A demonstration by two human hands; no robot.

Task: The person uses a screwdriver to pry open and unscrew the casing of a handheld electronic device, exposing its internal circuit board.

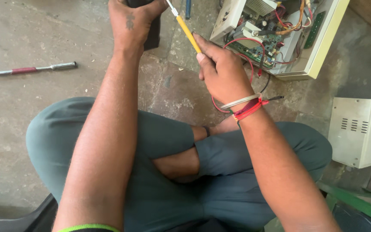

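Up at 12 o'clock, left hand [130,19] grips a black block [153,32] — probably stiff, hefty. Right hand [222,68] pinches a yellow screwdriver [188,33] by its handle — light, rigid; the open case [280,34] sits at 1 o'clock.

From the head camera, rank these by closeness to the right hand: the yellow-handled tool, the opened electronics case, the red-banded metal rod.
1. Yellow-handled tool: gripped in the right hand.
2. Opened electronics case: just beyond the hand, upper right.
3. Red-banded metal rod: far left on the floor.
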